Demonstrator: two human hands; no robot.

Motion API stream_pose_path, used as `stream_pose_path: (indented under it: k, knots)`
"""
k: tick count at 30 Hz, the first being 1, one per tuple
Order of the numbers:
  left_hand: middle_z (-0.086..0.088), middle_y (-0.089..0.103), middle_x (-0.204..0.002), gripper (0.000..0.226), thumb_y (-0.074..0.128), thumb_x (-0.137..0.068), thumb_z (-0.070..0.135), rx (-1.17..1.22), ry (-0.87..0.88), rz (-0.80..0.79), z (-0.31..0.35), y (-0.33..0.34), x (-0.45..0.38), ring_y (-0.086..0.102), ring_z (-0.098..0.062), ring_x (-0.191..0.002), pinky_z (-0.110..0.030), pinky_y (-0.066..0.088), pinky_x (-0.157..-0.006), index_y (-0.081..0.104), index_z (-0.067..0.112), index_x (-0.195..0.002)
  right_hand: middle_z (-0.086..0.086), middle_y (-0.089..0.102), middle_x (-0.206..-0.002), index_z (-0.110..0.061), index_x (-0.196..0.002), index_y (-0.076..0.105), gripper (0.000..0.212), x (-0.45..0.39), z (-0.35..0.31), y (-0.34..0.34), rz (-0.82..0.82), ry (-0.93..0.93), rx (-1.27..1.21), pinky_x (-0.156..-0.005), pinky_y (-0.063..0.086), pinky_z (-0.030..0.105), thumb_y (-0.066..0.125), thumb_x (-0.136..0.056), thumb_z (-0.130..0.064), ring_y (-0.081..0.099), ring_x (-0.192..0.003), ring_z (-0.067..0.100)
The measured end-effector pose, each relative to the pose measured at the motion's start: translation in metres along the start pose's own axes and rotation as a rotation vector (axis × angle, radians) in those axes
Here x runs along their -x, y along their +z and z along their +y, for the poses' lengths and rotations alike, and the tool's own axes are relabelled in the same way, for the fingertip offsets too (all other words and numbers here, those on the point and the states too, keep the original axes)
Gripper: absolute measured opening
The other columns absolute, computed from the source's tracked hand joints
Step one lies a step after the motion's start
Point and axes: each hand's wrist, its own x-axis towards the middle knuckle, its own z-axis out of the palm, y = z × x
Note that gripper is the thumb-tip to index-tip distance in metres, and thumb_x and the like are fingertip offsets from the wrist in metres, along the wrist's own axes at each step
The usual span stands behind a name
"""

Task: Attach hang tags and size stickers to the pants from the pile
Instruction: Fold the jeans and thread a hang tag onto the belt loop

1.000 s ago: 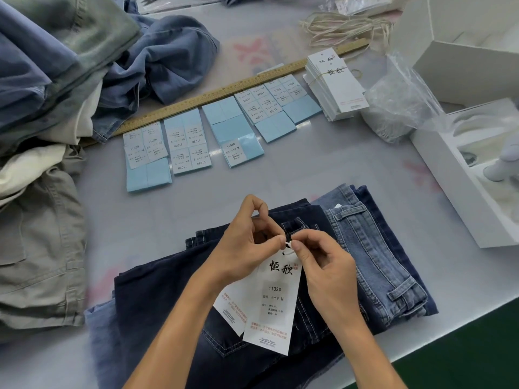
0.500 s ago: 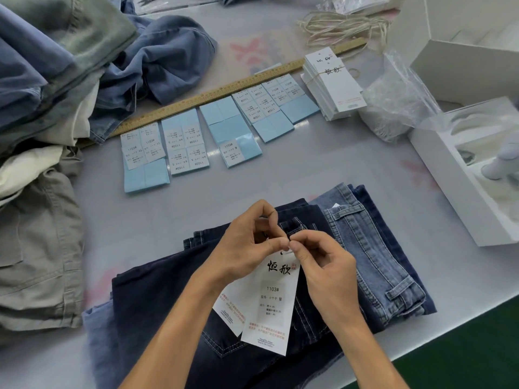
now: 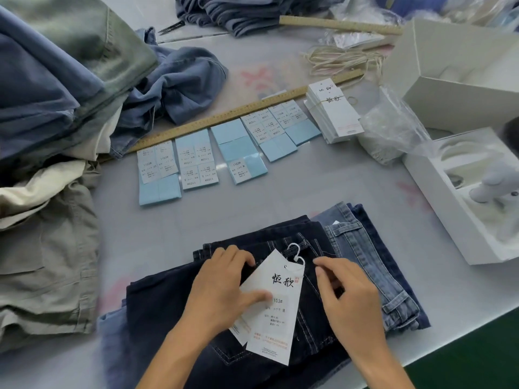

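Dark navy jeans (image 3: 168, 301) lie folded on top of a small stack at the table's near edge. A white hang tag (image 3: 276, 318) rests on them, its white string (image 3: 295, 252) looped through a belt loop. My left hand (image 3: 224, 287) lies flat on the jeans with its thumb pressing the tag. Just right of the tag, my right hand (image 3: 345, 299) hovers over the denim with loosely bent fingers and holds nothing. Blue size-sticker sheets (image 3: 196, 161) lie in a row along a wooden ruler (image 3: 230, 113). A bundle of spare hang tags (image 3: 332, 110) sits at the row's right end.
A pile of pants (image 3: 50, 108) fills the left side. Lighter blue jeans (image 3: 365, 254) stick out under the navy pair. White boxes (image 3: 460, 88) and a plastic bag (image 3: 393, 127) stand at the right, loose strings (image 3: 342, 58) behind the ruler, more folded denim (image 3: 247, 9) at the back.
Both hands have let go of the tag's string at the belt loop. The tag now lies flat on the jeans, the left hand pressing it and the right hand drawn off to its right.
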Motion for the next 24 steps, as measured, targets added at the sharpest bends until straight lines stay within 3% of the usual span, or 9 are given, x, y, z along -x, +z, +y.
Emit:
stream_pose_path:
  k: [3,5,9,12,16,19,21,24]
  knots:
    - [0.028,0.041,-0.097,0.06,0.072,-0.064,0.073,0.085,-0.064,0.018,0.005,0.004,0.005,0.041,0.001,-0.093,-0.021,0.036,-0.075,0.04,0.047,-0.109,-0.019,0.063,-0.09,-0.02,-0.105,0.074,0.021,0.006,-0.004,0.001,-0.05,-0.057,0.12,-0.072,0.051,0.016,0.077,-0.087,-0.01,0.059,-0.082,-0.001]
    - [0.024,0.047,-0.096,0.051,0.075,-0.073,0.064,0.186,-0.107,0.033,0.006,0.0,0.006,0.047,0.001,-0.091,-0.02,0.039,-0.074,0.04,0.051,-0.107,-0.015,0.062,-0.096,-0.019,-0.113,0.071,0.029,0.01,-0.012,0.004,-0.114,-0.061,0.209,-0.076,0.054,0.025,0.079,-0.086,-0.021,0.056,-0.087,0.006]
    - [0.023,0.05,-0.102,0.032,0.075,-0.081,0.053,0.202,-0.109,0.072,-0.006,-0.009,0.015,0.047,0.001,-0.094,-0.02,0.041,-0.068,0.048,0.043,-0.094,-0.009,0.052,-0.12,-0.025,-0.137,0.05,0.086,0.021,-0.03,0.016,-0.3,0.037,0.515,-0.089,0.047,0.035,0.068,-0.069,-0.074,0.048,-0.108,0.016]
    - [0.018,0.05,-0.091,0.03,0.076,-0.081,0.052,0.136,-0.086,-0.013,-0.009,-0.008,0.021,0.045,0.004,-0.095,-0.019,0.038,-0.069,0.049,0.039,-0.084,-0.013,0.031,-0.132,-0.032,-0.147,0.025,0.103,0.022,-0.03,0.023,-0.421,0.134,0.563,-0.097,0.033,0.032,0.06,-0.065,-0.085,0.032,-0.12,0.012]
    - [0.015,0.056,-0.087,0.023,0.073,-0.089,0.041,0.198,-0.123,-0.034,-0.008,-0.01,0.02,0.051,-0.001,-0.088,-0.019,0.041,-0.069,0.052,0.037,-0.08,-0.018,0.026,-0.119,-0.037,-0.139,0.029,0.088,0.01,-0.028,0.016,-0.399,0.213,0.415,-0.093,0.027,0.027,0.08,-0.071,-0.06,0.022,-0.109,0.004]
    - [0.01,0.071,-0.083,0.018,0.07,-0.095,0.032,0.457,-0.19,-0.055,-0.011,-0.02,0.018,0.065,-0.01,-0.076,-0.023,0.051,-0.06,0.055,0.036,-0.085,-0.016,0.049,-0.119,-0.04,-0.142,0.029,0.088,0.005,-0.026,0.008,-0.313,0.304,0.154,-0.099,0.044,0.037,0.087,-0.076,-0.03,0.044,-0.114,0.009]
    - [0.01,0.075,-0.082,0.017,0.069,-0.097,0.027,0.584,-0.197,-0.064,-0.01,-0.026,0.018,0.07,-0.009,-0.075,-0.02,0.051,-0.058,0.057,0.039,-0.092,-0.014,0.065,-0.102,-0.045,-0.145,0.023,0.091,0.001,-0.026,0.0,-0.322,0.38,-0.039,-0.085,0.058,0.037,0.082,-0.083,-0.016,0.063,-0.097,0.005]
    - [0.01,0.076,-0.081,0.011,0.067,-0.098,0.026,0.595,-0.195,-0.052,-0.012,-0.025,0.019,0.071,-0.008,-0.077,-0.02,0.053,-0.061,0.061,0.035,-0.101,-0.016,0.073,-0.09,-0.039,-0.154,0.02,0.091,0.0,-0.024,-0.008,-0.346,0.447,-0.206,-0.067,0.056,0.02,0.077,-0.088,-0.012,0.067,-0.084,-0.001]
